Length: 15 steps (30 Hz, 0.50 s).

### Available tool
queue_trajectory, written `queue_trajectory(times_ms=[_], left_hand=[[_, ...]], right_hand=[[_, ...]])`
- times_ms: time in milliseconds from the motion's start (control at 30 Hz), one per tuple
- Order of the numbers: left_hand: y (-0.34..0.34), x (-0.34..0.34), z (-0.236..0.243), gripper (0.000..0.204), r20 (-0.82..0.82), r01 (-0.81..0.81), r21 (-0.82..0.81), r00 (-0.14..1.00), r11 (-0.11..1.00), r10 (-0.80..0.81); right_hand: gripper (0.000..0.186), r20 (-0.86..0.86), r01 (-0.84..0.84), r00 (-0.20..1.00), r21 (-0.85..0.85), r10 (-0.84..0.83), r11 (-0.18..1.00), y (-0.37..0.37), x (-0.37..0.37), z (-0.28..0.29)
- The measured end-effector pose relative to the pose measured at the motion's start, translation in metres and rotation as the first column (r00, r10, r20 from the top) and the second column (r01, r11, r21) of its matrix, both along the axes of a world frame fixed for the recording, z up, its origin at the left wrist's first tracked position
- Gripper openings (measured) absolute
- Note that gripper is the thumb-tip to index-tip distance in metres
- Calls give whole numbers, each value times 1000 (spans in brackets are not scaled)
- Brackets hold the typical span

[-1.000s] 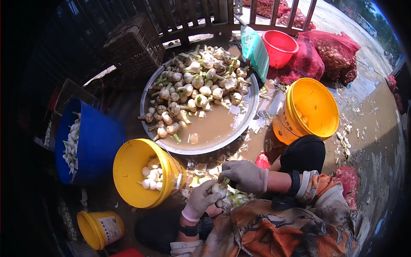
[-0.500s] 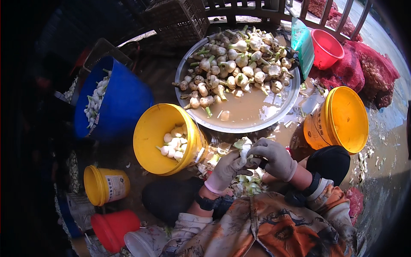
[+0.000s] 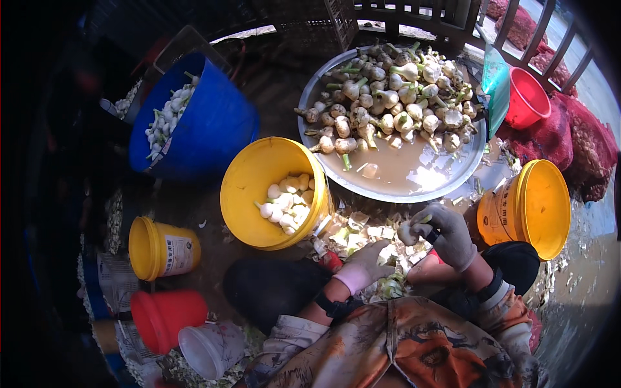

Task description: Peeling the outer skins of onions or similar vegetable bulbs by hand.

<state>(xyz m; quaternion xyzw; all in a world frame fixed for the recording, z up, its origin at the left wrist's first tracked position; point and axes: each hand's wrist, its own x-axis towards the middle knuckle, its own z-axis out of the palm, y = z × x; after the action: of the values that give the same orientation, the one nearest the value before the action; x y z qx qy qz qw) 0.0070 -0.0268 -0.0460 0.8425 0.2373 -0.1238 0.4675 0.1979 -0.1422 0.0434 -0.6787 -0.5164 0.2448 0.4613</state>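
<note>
My right hand [image 3: 447,237], in a grey glove with a dark band across it, grips a garlic bulb [image 3: 407,233] with a short green stem. Lower and to the left, my gloved left hand [image 3: 366,264] is empty with its fingers apart, above a heap of peeled garlic skins [image 3: 362,234]. Beyond the hands stands a wide metal basin [image 3: 394,196] of muddy water, piled with unpeeled garlic bulbs [image 3: 388,97]. To the left, a tilted yellow bucket [image 3: 255,171] contains clean white garlic bulbs [image 3: 288,204].
A blue tub [image 3: 217,129] of white garlic leans at far left. Another yellow bucket [image 3: 546,210] tips over at right, below a red bucket [image 3: 529,97] and red mesh sacks [image 3: 585,149]. Small yellow [image 3: 165,249], red [image 3: 171,317] and whitish [image 3: 210,349] buckets lie lower left.
My hands, close together before, have moved apart: the right holds the bulb farther right, the left has dropped lower with its fingers opened. The whole view has shifted a little.
</note>
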Motion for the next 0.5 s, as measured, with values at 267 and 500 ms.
queue_trajectory(times_ms=[267, 500], left_hand=[[13, 18, 60, 18, 689, -151, 18, 719, 988, 97], [7, 23, 73, 17, 580, -180, -19, 799, 984, 157]], right_hand=[[13, -1, -56, 998, 9, 56, 998, 0, -7, -10], [13, -50, -29, 998, -30, 27, 999, -4, -5, -13]])
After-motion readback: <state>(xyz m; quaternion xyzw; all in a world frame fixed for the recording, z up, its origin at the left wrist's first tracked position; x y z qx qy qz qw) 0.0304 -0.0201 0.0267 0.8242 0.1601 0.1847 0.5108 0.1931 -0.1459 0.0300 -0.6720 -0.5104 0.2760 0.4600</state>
